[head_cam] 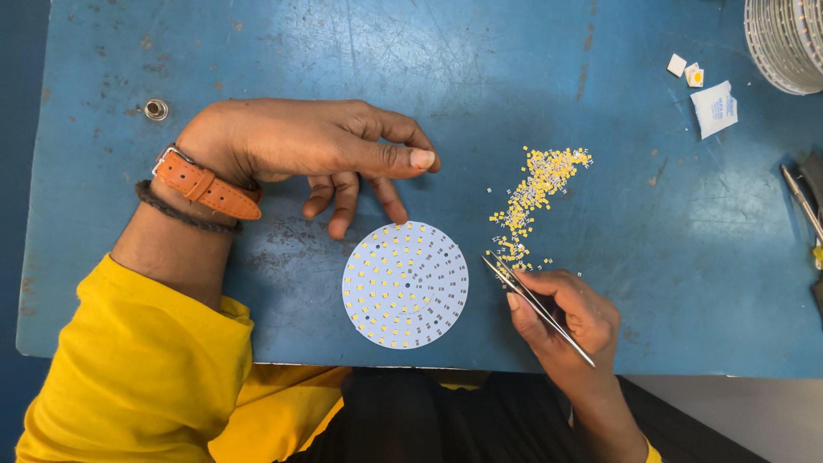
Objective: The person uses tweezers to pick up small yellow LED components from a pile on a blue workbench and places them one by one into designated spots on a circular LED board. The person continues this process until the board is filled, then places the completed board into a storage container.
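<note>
A round white circuit board (405,285) studded with small yellow chips lies on the blue table (257,51) near its front edge. My left hand (309,150) hovers just above and behind the board, thumb and forefinger pinched together, other fingers curled down toward the board's upper rim. My right hand (566,321) holds metal tweezers (536,307), whose tips point up-left at the bottom of a loose pile of tiny yellow chips (536,193) to the right of the board.
A stack of round boards (789,43) sits at the top right corner, with a small white packet (714,108) and two small white squares (686,70) beside it. Thin metal tools (804,206) lie at the right edge. A metal stud (156,109) sits upper left.
</note>
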